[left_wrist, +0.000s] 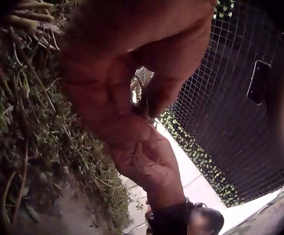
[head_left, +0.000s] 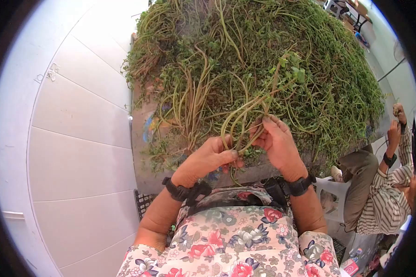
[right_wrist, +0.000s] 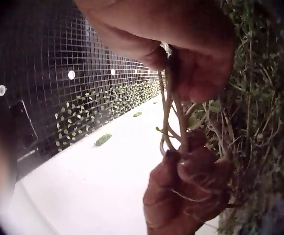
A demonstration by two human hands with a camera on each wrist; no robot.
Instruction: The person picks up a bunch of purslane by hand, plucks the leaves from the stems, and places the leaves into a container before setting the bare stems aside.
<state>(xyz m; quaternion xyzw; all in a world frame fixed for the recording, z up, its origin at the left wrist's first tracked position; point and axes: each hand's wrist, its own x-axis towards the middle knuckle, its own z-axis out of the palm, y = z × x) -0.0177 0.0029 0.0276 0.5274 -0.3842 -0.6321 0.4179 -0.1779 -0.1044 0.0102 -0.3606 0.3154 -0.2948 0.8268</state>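
In the head view, a bunch of long green stems [head_left: 245, 121] sits between both hands at the near edge of the surface [head_left: 142, 152]. Its leafy tops run back into the big heap [head_left: 272, 60] of greens. The left hand [head_left: 209, 159] is curled with knuckles up, its fingers and thumb pinching the lower ends of the stems. The right hand [head_left: 278, 145] stands just beside it, palm turned inward, fingers closed round the stems higher up. Both wrists bend in toward the body. A second person [head_left: 386, 194] sits to the right, well apart.

In the left wrist view, the left hand [left_wrist: 108, 78] fills the frame, its fingers folded over to the thumb. Only a sliver of stems [left_wrist: 138, 90] shows in the gap. The right hand [left_wrist: 149, 161] lies just below, seemingly touching it. The heap [left_wrist: 34, 127] is on one side and wire mesh [left_wrist: 230, 98] on the other.

In the right wrist view, the right hand [right_wrist: 191, 54] pinches the stems [right_wrist: 174, 122] from above and the left hand [right_wrist: 191, 191] grips them below. The mesh [right_wrist: 83, 78] and a pale floor [right_wrist: 83, 191] lie behind.

The stems look thin and tangled into the heap. A sharp pull could snap them or drag a clump over the edge. A slack pinch could let strands slip out.
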